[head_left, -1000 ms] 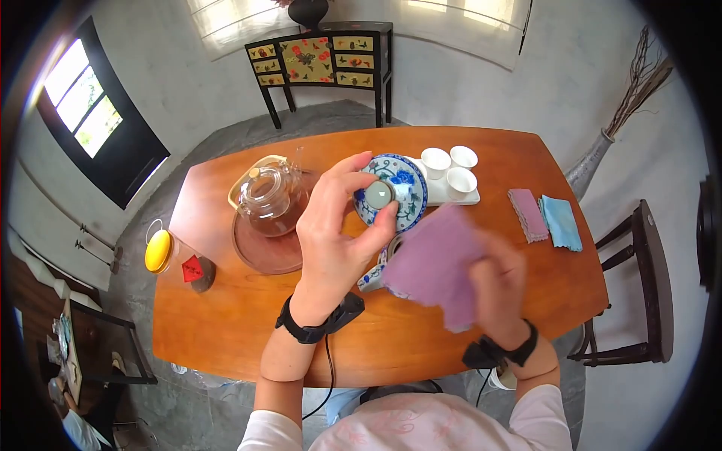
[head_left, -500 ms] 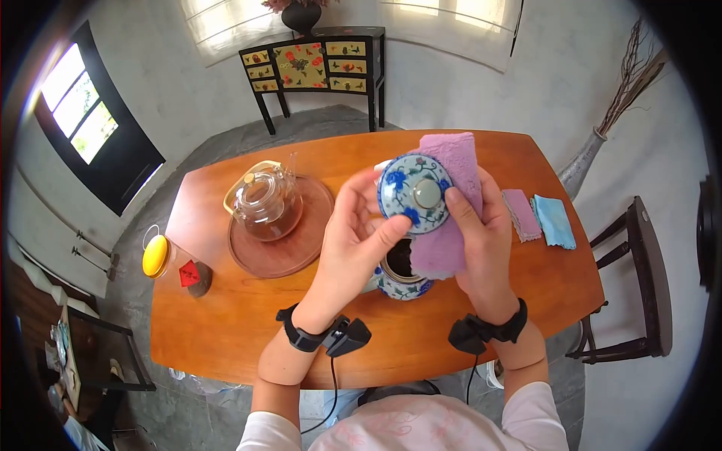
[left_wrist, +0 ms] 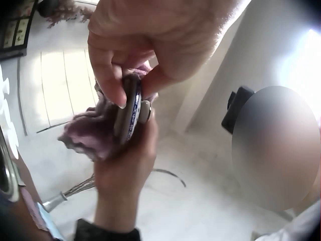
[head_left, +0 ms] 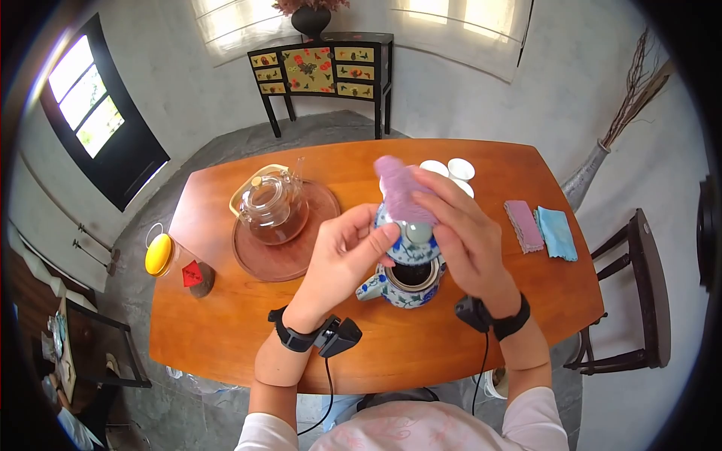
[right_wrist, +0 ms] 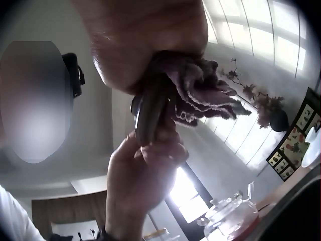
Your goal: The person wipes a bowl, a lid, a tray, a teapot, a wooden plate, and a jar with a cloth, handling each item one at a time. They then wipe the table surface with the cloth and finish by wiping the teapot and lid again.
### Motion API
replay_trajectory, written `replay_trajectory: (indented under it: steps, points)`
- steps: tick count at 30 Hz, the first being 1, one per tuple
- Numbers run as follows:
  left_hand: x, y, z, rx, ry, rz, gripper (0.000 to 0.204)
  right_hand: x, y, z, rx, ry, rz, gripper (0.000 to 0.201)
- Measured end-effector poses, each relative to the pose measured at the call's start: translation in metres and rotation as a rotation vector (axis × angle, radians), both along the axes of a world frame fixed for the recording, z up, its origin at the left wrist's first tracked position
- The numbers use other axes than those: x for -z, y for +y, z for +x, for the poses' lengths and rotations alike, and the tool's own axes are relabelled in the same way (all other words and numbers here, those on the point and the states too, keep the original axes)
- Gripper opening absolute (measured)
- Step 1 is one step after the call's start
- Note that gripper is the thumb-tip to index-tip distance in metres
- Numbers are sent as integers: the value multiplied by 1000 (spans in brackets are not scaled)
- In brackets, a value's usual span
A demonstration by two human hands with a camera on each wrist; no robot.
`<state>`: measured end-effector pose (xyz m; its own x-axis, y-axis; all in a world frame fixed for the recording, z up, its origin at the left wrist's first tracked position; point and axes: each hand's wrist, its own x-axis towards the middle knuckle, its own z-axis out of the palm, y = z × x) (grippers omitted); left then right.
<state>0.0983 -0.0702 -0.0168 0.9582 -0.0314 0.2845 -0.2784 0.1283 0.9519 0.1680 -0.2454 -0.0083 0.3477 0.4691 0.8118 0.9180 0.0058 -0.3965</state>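
Note:
My left hand (head_left: 340,259) pinches the rim of a blue-and-white porcelain teapot lid (head_left: 406,256), thumb on its top face. A purple cloth (head_left: 402,192) is gripped by my right hand (head_left: 472,239), which presses it around the lid's far edge, beside the pale green knob (head_left: 419,232). The left wrist view shows the lid (left_wrist: 131,113) edge-on, with the cloth (left_wrist: 90,131) bunched behind it. Under the lid, the blue-and-white teapot (head_left: 406,298) stands uncovered on the table, its dark inside showing and its spout pointing left.
A glass teapot (head_left: 274,214) stands on a round brown tray (head_left: 248,263) at the left. Near the left edge are a yellow-lidded jar (head_left: 159,255) and a small jar with a red label (head_left: 199,278). White cups (head_left: 461,170) stand behind my right hand; folded pink (head_left: 524,225) and blue cloths (head_left: 556,233) lie right.
My right hand brought the purple cloth over to the lid, and it now wraps the far edge. The lid has tilted and sits lower in view, still in my left hand.

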Motion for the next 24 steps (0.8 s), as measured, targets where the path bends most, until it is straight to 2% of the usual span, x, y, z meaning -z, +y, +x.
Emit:
replay_trajectory:
  steps: [1, 3, 4, 6, 8, 10, 11, 13, 14, 16, 18, 20, 21, 22, 24]
  points:
    - [0, 4, 1, 11, 30, -105, 21, 7, 4, -6, -8, -4, -5, 29]
    - [0, 7, 6, 18, 32, -256, 22, 24, 14, -17, 242, -125, 135, 29]
    - [3, 4, 8, 15, 29, -258, 22, 30, 19, -19, 239, -128, 133, 29]
    - [9, -3, 11, -68, -44, -429, 22, 38, 28, -26, 456, -472, -41, 35]
    - [6, -1, 8, -12, -35, -449, 22, 36, 31, -25, 489, -528, -68, 41]
    - [1, -9, 5, -129, -133, -335, 24, 30, 30, -15, 448, -276, -79, 42]
    - [1, -13, 4, -100, -111, -351, 27, 26, 27, -11, 446, -277, -81, 42]
    - [5, -17, 4, -95, -116, -262, 28, 17, 22, -7, 202, 148, 120, 38]
    - [8, -20, 4, -91, -118, -169, 29, 13, 21, -7, 206, 150, 120, 38]
    - [10, -24, 5, -107, -134, -178, 27, 9, 22, -8, 124, 211, 167, 37]
    - [6, -25, 4, -116, -178, -322, 23, 21, 24, -16, 196, 150, 177, 36]
    - [10, -27, 6, -102, -186, -302, 22, 30, 24, -19, 121, 374, 342, 36]
    - [12, -28, 5, -86, -188, -279, 21, 18, 19, -20, -120, 725, 468, 37]
    - [12, -28, 4, -83, -185, -276, 21, 15, 16, -16, -118, 727, 472, 37]
    - [11, -29, 1, -81, -150, -83, 28, 9, 8, -5, -366, 943, 513, 39]
